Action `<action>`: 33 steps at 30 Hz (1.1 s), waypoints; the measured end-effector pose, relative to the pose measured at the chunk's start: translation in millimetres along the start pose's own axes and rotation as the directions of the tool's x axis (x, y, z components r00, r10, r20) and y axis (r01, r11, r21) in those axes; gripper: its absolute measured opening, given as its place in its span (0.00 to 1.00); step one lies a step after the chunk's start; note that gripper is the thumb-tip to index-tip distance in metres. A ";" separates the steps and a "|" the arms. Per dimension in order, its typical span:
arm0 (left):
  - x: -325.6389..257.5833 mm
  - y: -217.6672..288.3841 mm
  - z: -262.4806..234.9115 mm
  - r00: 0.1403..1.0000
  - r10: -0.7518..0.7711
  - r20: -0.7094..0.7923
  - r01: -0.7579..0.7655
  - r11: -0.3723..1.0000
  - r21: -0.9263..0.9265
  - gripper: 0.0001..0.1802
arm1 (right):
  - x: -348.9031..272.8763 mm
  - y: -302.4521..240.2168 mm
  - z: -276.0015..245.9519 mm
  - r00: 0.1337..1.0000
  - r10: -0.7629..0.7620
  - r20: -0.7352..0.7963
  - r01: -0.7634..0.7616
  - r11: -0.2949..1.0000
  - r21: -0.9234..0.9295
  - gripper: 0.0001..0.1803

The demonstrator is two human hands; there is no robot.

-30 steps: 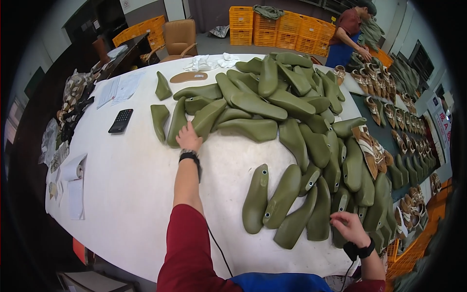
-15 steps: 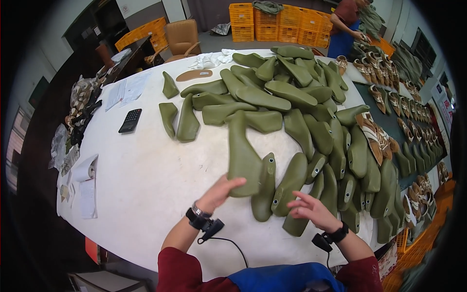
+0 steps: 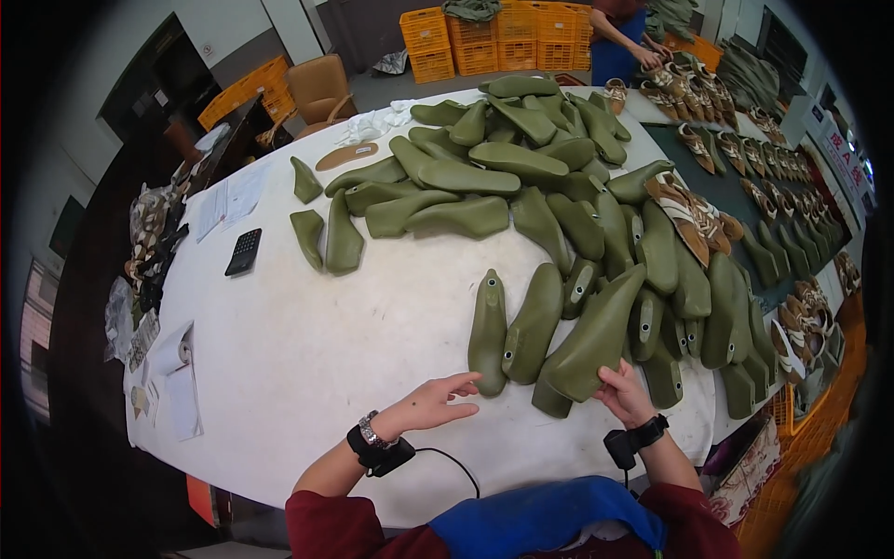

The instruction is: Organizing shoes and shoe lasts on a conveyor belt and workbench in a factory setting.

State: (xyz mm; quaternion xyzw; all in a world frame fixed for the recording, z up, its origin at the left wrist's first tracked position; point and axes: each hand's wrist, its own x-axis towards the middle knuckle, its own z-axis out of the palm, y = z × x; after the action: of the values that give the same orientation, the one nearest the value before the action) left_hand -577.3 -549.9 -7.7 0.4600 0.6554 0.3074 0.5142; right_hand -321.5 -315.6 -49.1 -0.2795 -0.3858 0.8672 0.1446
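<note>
Fingers of the right hand [image 3: 622, 393] grasp a long olive-green plastic shoe last [image 3: 596, 334] on the white bench [image 3: 307, 354]; the left hand [image 3: 430, 404] is released, fingertips just beside another upright green last [image 3: 488, 331].

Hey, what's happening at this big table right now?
A person stands at a white table covered with olive-green plastic shoe lasts. The right hand grips the end of a large olive-green last at the near edge of the pile. The left hand is open, fingers pointing toward another olive-green last lying just ahead of it, not touching. A black calculator and papers sit on the left. Another person works at the far end by orange crates.
</note>
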 end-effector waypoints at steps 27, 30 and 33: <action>235.4 -131.2 -249.7 0.486 0.116 -0.866 0.703 0.537 0.466 0.41 | -74.8 16.6 -105.3 0.768 -0.473 -0.432 -0.226 0.431 -0.874 0.29; 239.2 -127.2 -246.9 0.474 0.251 -0.844 0.631 0.572 0.524 0.46 | -79.1 11.4 -103.6 0.745 -0.471 -0.472 -0.249 0.460 -0.852 0.28; 218.3 -121.1 -267.0 0.556 0.254 -0.791 0.611 0.521 0.596 0.49 | -74.5 9.3 -101.4 0.765 -0.465 -0.446 -0.191 0.497 -0.846 0.28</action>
State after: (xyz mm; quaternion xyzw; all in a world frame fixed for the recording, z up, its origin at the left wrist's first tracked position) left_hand -878.1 -377.5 -123.9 0.3674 0.9226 0.0656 -0.0977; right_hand -201.6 -296.8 -83.6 -0.5497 -0.7126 0.3971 0.1797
